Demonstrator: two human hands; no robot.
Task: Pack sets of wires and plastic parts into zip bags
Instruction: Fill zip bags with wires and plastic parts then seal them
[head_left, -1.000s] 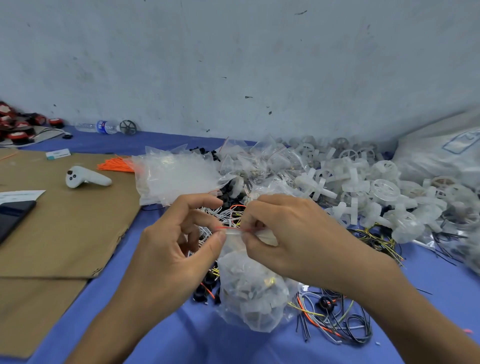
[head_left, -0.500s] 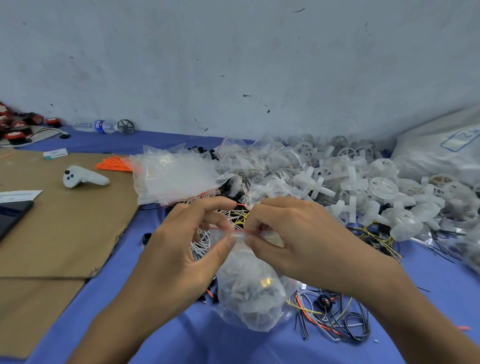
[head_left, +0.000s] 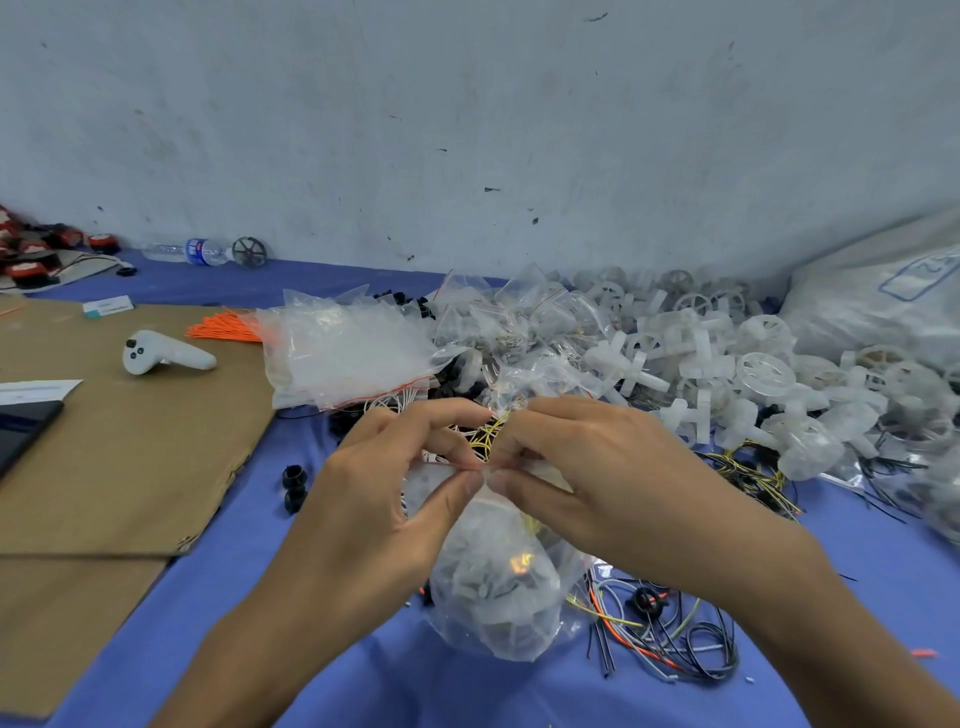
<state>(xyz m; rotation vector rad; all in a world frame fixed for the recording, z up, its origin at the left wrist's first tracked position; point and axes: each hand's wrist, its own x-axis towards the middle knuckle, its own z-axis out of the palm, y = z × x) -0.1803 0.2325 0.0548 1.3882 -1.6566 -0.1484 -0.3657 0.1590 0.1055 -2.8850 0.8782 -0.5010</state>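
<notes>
The filled zip bag (head_left: 498, 597) sits near the counter's (head_left: 363, 675) front edge. We pinch its seal with our left hand (head_left: 374, 499) and right hand (head_left: 597, 478), thumbs nearly touching. We should probably press outward along the strip, keeping the loose wires (head_left: 670, 639) out.

both forearms reach in from below and meet over the bag (head_left: 498, 597). left grip (head_left: 374, 499) and right grip (head_left: 597, 478) each pinch the bag's top edge between thumb and forefinger, side by side, other fingers curled above.
</notes>
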